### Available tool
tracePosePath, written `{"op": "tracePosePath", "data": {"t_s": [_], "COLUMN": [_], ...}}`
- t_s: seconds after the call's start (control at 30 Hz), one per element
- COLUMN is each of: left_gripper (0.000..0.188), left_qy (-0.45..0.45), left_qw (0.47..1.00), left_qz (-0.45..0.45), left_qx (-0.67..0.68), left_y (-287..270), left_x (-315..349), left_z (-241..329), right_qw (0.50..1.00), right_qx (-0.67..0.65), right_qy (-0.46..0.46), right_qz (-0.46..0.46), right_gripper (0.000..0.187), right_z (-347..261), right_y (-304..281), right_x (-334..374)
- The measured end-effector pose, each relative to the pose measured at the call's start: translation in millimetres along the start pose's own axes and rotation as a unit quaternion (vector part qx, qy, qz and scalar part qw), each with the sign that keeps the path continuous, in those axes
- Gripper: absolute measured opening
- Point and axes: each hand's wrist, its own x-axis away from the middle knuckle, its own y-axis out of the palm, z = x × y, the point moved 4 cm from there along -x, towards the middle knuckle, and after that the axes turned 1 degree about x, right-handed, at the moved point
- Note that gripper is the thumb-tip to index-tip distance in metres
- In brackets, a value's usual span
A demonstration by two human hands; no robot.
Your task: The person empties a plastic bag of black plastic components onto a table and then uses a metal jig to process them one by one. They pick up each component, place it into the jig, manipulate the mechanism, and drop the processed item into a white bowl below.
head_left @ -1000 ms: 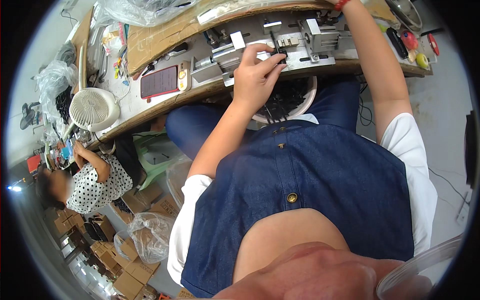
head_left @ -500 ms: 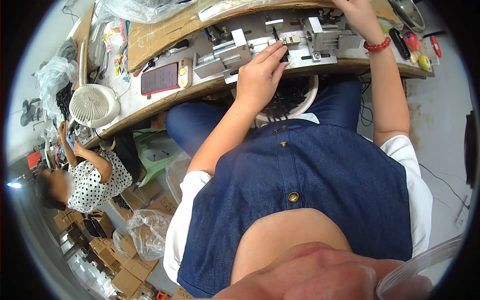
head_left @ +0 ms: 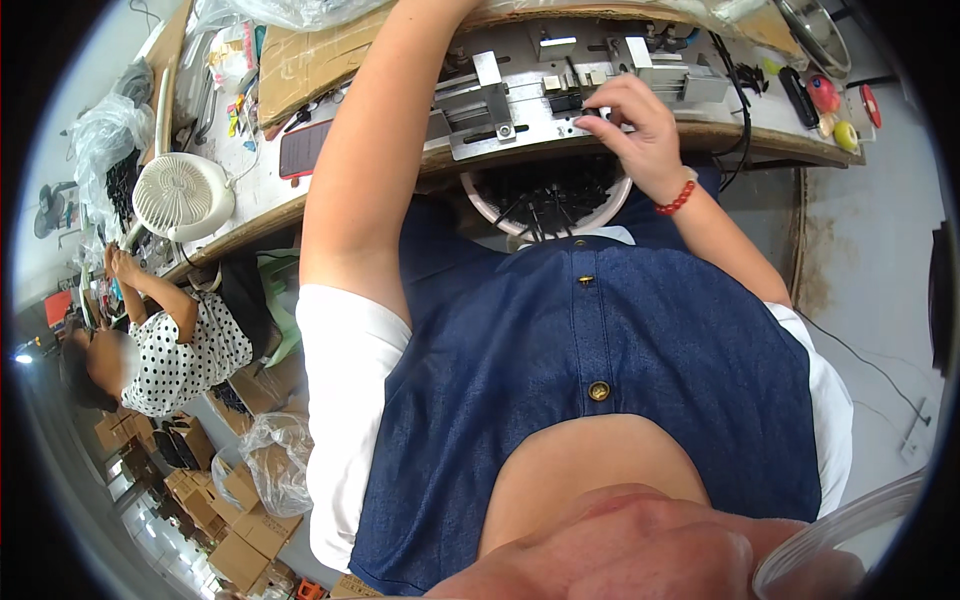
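My left forearm (head_left: 365,160) reaches up past the top edge, so the left hand is out of sight. My right hand (head_left: 640,130), with a red bead bracelet (head_left: 676,198) at its wrist, is at the front of a metal fixture (head_left: 530,122). Its thumb and index finger curl around the end of a small black part (head_left: 566,103) lying in the middle of the fixture. Silver clamp blocks stand on either side, the left block (head_left: 490,92) and the right block (head_left: 640,62). Part of the black piece is hidden by the fingers.
Below the table edge, a white basin (head_left: 478,205) holds many thin black parts. A red-edged phone (head_left: 302,150) lies left of my arm, near a white fan (head_left: 183,197). Black cables (head_left: 742,110) hang at the right. Another person (head_left: 185,350) works at far left.
My left hand has left the fixture and gone up out of the picture. My right hand has come down from the top right to the black part. The fan and phone appear slightly shifted.
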Motion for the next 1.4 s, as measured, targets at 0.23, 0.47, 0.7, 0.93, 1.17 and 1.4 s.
{"op": "tracePosePath", "data": {"t_s": [0.23, 0.47, 0.7, 0.93, 1.17, 1.4], "left_gripper": [0.008, 0.01, 0.01, 0.006, 0.033, 0.023], "left_qy": [0.018, 0.038, -0.112, -0.257, -0.183, -0.143], "left_qw": [0.999, 0.998, 0.972, 0.838, 0.887, 0.944], "left_qz": [-0.037, -0.028, 0.05, 0.117, 0.025, -0.031], "left_qx": [0.018, 0.045, 0.199, 0.468, 0.424, 0.295], "left_y": [0.6, -4.3, -27.7, -24.3, -35.2, -4.2], "left_x": [-3.1, -0.8, -2.7, 39.9, 131.9, 162.5], "left_z": [-1.3, -4.1, -2.0, -34.7, 53.1, 109.4], "right_qw": [0.994, 0.99, 0.991, 0.987, 0.951, 0.92], "right_qx": [0.097, 0.114, 0.115, 0.123, 0.254, 0.347], "right_qy": [-0.042, -0.083, -0.063, -0.106, -0.173, -0.165], "right_qz": [-0.007, 0.005, -0.012, 0.005, 0.028, -0.083], "right_gripper": [0.023, 0.022, 0.024, 0.027, 0.011, 0.013], "right_z": [17.6, 14.7, 13.3, -10.0, -25.0, -5.1], "right_y": [23.0, 25.7, 22.7, 11.3, 4.9, 42.0], "right_x": [4.4, 3.6, 1.7, -19.9, -149.6, -211.1]}}
